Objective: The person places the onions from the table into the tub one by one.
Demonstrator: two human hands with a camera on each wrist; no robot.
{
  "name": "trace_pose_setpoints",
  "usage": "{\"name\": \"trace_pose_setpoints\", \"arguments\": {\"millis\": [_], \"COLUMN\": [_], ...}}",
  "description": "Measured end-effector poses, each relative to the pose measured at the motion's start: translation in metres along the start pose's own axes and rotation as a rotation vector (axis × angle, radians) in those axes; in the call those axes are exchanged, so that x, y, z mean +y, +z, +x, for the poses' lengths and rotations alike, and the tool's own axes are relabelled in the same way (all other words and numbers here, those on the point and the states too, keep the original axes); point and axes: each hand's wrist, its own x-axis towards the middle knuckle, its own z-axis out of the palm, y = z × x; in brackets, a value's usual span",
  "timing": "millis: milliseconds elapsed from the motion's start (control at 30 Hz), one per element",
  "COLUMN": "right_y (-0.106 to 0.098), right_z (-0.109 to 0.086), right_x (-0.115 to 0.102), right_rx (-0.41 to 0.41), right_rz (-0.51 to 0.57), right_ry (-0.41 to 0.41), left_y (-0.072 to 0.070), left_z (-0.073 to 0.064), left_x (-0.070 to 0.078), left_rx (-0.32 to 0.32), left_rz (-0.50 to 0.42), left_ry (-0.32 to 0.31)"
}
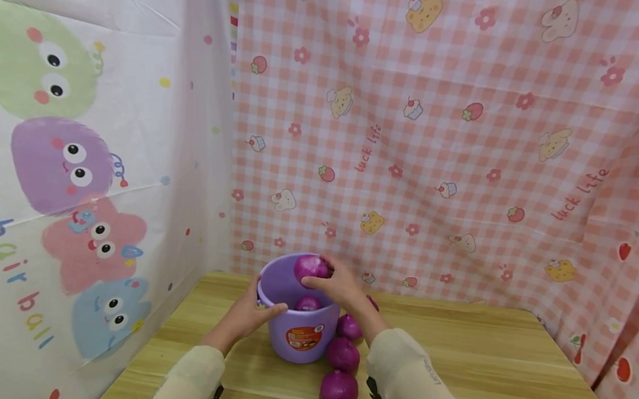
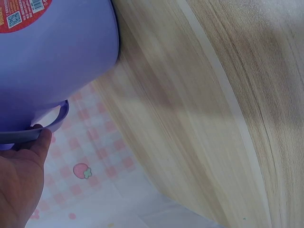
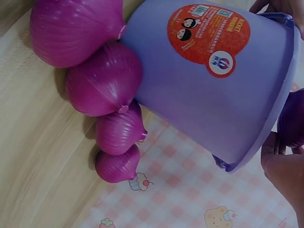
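1 purple onion [image 1: 308, 267] is held by the right hand [image 1: 342, 284] at the lilac bucket [image 1: 303, 319]'s mouth; the rim [image 3: 289, 76] is gripped by the left hand [image 1: 246, 316]. Probably light and firm but slippery-skinned, the onion is best cupped around its widest part.

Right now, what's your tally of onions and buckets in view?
Onions: 6 (4 on the table, 1 in the right hand, 1 visible inside the bucket)
Buckets: 1
Total: 7
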Motion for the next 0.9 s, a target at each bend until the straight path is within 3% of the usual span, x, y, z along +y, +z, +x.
{"name": "trace_pose_setpoints", "arguments": {"millis": [233,567,900], "right_y": [0.0,0.001,0.005], "right_z": [-0.001,-0.002,-0.002], "right_x": [0.007,0.012,0.014], "right_rx": [0.011,0.028,0.022], "right_rz": [0.015,-0.064,0.006], "right_ry": [0.027,0.023,0.016], "left_y": [0.0,0.0,-0.001], "left_z": [-0.001,0.001,0.0], "left_x": [0.002,0.0,0.001], "left_rx": [-0.003,-0.003,-0.007], "left_rz": [0.013,0.012,0.014], "left_ry": [0.004,0.016,0.012]}}
